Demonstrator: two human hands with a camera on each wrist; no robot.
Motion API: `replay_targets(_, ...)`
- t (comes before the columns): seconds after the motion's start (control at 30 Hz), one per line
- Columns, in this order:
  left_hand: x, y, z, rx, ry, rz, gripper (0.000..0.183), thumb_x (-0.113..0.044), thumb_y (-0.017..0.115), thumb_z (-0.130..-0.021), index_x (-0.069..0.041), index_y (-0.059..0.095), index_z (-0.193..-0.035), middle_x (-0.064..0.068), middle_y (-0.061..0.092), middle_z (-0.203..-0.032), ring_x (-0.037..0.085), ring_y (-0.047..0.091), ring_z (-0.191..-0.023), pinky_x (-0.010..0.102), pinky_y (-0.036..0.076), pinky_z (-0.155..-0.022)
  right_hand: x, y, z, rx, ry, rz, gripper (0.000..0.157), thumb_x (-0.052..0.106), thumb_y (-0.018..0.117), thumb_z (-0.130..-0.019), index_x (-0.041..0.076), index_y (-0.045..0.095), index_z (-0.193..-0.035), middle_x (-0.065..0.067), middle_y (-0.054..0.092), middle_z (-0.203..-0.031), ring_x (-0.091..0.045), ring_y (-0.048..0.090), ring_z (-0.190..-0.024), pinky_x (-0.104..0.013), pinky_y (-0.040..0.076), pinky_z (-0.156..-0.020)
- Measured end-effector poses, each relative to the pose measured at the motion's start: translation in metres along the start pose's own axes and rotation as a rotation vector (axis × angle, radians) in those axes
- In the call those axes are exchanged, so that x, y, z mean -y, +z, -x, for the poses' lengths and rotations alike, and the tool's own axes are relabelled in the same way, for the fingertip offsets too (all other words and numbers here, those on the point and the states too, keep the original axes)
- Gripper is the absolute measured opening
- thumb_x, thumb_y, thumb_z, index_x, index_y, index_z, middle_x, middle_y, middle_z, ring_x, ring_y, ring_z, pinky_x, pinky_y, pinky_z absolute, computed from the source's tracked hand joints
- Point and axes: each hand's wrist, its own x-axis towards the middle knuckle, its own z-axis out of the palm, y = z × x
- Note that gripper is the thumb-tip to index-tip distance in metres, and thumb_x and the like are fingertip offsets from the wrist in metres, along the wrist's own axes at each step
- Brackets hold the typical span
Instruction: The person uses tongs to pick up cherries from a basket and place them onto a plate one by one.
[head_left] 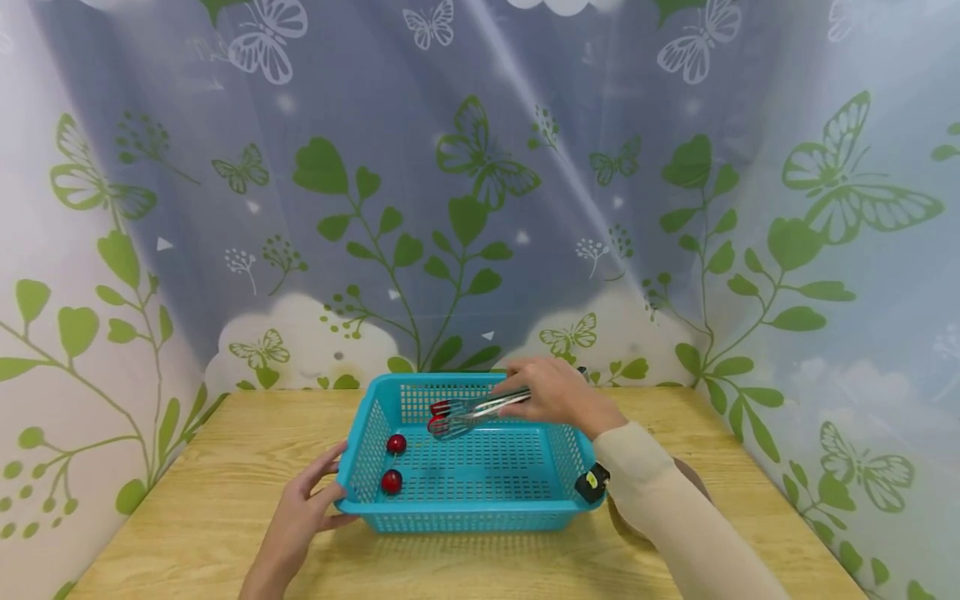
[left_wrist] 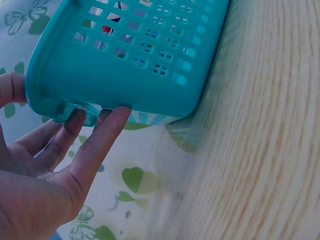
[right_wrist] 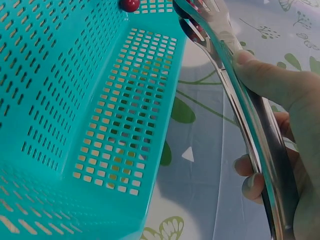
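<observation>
A blue plastic basket (head_left: 480,518) with perforated walls stands on the table. My left hand (head_left: 300,500) holds its left rim, the thumb near the top and the fingers against the underside, as the left wrist view (left_wrist: 65,165) shows. My right hand (head_left: 551,392) grips metal tongs (head_left: 491,406) over the back of the basket. Between the tongs' heads are red cherries (head_left: 437,408), partly covered by the metal. Two dark red cherries (head_left: 392,481) lie at the left of the basket floor, and one cherry (right_wrist: 130,4) shows in the right wrist view.
Black items (head_left: 591,483) sit at the basket's right corners, the front one with a yellow-green mark. A brown round object (head_left: 628,523) on the wooden table (head_left: 247,450) is mostly hidden by my right forearm. Behind hangs a patterned curtain (head_left: 555,250).
</observation>
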Motion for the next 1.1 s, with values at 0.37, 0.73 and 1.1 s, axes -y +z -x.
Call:
replay_targets(0.37, -0.003, 0.0, -0.001, 0.008, 0.013, 0.006, 0.066, 0.0, 0.052, -0.094, -0.014, 0.043, -0.158, 0.023, 0.046, -0.147, 0.035, 0.065, -0.119, 0.045, 0.068, -0.082, -0.005, -0.008, 0.009, -0.028, 0.003, 0.024, 0.033, 0.042, 0.078, -0.088, 0.028, 0.079, -0.118, 0.008, 0.066, -0.095, -0.001, 0.041, -0.062, -0.015, 0.025, -0.046)
replay_targets(0.73, -0.001, 0.001, 0.0, 0.005, 0.007, 0.006, 0.066, 0.0, 0.052, -0.094, -0.014, 0.043, -0.157, 0.023, 0.047, -0.147, 0.034, 0.066, -0.116, 0.046, 0.068, -0.081, -0.007, -0.012, 0.021, -0.06, 0.002, 0.031, 0.032, 0.042, 0.078, -0.089, 0.027, 0.08, -0.117, 0.008, 0.061, -0.088, 0.0, 0.035, -0.06, -0.015, 0.021, -0.047)
replay_targets(1.1, 0.0, 0.0, 0.0, 0.0, 0.01, 0.0, 0.065, 0.0, 0.052, -0.094, -0.015, 0.044, -0.157, 0.023, 0.047, -0.146, 0.034, 0.066, -0.115, 0.045, 0.068, -0.08, -0.009, -0.015, 0.03, -0.083, -0.019, 0.003, 0.032, 0.039, 0.078, -0.089, 0.024, 0.08, -0.117, 0.006, 0.064, -0.091, 0.001, 0.038, -0.06, -0.015, 0.026, -0.05)
